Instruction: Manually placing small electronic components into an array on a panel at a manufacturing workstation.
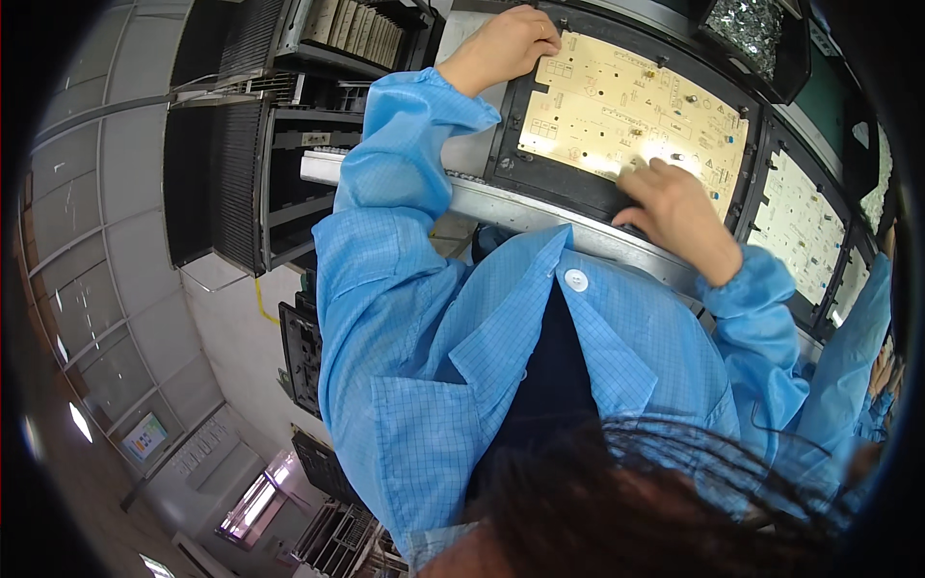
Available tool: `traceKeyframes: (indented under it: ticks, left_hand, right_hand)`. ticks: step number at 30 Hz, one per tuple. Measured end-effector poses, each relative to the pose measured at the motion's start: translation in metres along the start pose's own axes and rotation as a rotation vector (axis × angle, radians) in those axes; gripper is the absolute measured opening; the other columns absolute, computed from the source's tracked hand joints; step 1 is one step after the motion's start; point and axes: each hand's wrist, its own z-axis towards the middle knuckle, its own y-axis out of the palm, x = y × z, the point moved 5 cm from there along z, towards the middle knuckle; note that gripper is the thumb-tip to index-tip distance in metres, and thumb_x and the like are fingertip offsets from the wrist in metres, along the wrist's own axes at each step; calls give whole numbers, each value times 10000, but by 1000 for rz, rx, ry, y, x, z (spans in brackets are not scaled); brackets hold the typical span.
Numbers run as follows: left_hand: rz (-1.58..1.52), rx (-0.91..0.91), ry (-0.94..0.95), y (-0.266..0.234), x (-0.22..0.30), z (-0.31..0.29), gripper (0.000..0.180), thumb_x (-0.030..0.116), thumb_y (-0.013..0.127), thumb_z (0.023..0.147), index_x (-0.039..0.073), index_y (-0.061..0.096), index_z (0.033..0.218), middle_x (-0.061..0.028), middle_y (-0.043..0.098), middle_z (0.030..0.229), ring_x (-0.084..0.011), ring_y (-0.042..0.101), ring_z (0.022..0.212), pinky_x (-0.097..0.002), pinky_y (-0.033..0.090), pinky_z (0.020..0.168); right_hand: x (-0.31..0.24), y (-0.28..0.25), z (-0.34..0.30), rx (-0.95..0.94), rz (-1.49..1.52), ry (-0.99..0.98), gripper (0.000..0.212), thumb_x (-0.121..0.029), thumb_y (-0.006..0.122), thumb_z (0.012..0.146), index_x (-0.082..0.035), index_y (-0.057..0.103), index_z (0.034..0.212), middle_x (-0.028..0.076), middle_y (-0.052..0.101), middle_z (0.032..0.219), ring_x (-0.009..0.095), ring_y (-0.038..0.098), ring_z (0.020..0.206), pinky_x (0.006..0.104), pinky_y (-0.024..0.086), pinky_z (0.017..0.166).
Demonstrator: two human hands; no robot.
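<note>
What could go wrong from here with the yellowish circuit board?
The right hand is over the circuit board's lower edge, close to a small dark component; it might bump that part.

The left hand is at the upper left corner; uneven pressure there could perhaps tilt the board within its black frame.

Markings as I see them over the remote feed: the yellow board (pixel 588 111) bears dark printed characters, with ruled boxes (pixel 557 69) near its left edge and small triangle signs (pixel 708 163) among its parts. The paler board (pixel 798 223) to its right carries similar print. A white label (pixel 314 139) marks the black rack (pixel 236 173); a coloured poster (pixel 145 436) shows in the background. All wording is too small for me to read.
</note>
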Motion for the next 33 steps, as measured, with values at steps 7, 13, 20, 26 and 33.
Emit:
traceKeyframes:
  ticks: [7,13,20,26,33]
  left_hand:
    - [-289,-59,99,-42,48,-46,209,176,708,821,49,692,985,-101,639,1095,-292,597,1048,-364,490,906]
    - [-262,-57,81,-18,56,-78,142,19,684,785,26,680,927,-116,655,979,-303,610,1053,-421,470,1018]
    - [-116,97,-47,-8,70,-75,92,4,666,792,31,637,874,-136,641,967,-325,614,1028,-431,467,1016]
    - [-322,-100,-74,-19,81,-81,251,63,762,730,50,665,961,-107,582,1230,-320,508,1248,-452,390,1092]
    - [-255,-103,-53,-14,86,-87,157,0,717,737,39,698,888,-85,653,1113,-303,529,1235,-481,348,1128]
  right_hand:
    - [11,47,-23,340,-137,405,208,-137,655,888,-45,485,811,129,568,596,312,586,531,413,464,472]
    - [12,38,-32,401,-73,636,140,-176,607,933,-71,523,892,172,576,584,382,589,541,450,453,484]
    - [29,-22,-121,377,-151,637,273,-127,749,772,-51,610,994,103,576,762,271,571,726,373,452,609]
    - [36,12,-140,581,-300,587,129,-89,681,855,-43,574,800,121,604,771,305,585,667,378,456,561]
    - [45,-7,-136,751,-381,893,161,-196,697,870,-60,665,951,72,601,738,240,578,645,352,451,552]
